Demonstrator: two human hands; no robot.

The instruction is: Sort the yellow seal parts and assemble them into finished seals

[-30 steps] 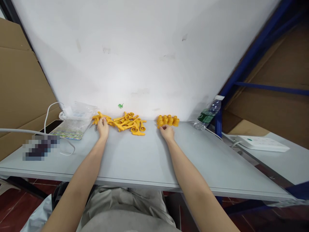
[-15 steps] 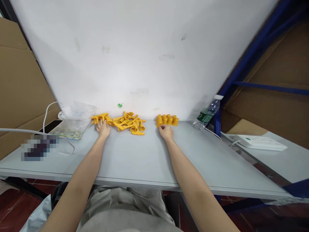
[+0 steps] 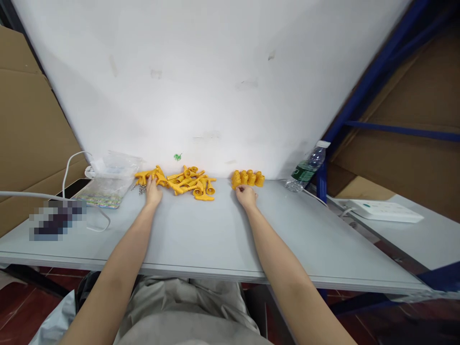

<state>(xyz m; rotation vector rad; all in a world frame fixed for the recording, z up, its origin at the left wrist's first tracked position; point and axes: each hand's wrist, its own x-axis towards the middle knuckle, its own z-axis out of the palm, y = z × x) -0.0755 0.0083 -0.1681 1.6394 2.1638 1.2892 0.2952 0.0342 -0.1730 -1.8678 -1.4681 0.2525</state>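
Observation:
A heap of yellow plastic handle-shaped parts [image 3: 190,183] lies at the far edge of the grey table [image 3: 215,235], against the white wall. My left hand [image 3: 153,191] rests at the heap's left end, its fingers closed on one yellow part. A row of short yellow caps [image 3: 247,178] stands to the right. My right hand [image 3: 246,195] sits just in front of that row, fingers curled in a pinch near the leftmost cap; what it holds is too small to make out. Small metal screws [image 3: 139,189] lie beside my left hand.
A clear plastic bag [image 3: 109,182] with small coloured bits lies at the left, by a white cable [image 3: 72,167] and a dark tablet [image 3: 77,187]. A water bottle [image 3: 306,166] leans at the right, with a white power strip [image 3: 381,211] beyond. Cardboard flanks both sides.
My left hand has shifted slightly left along the heap and the yellow part at its fingers has turned. My right hand has barely moved.

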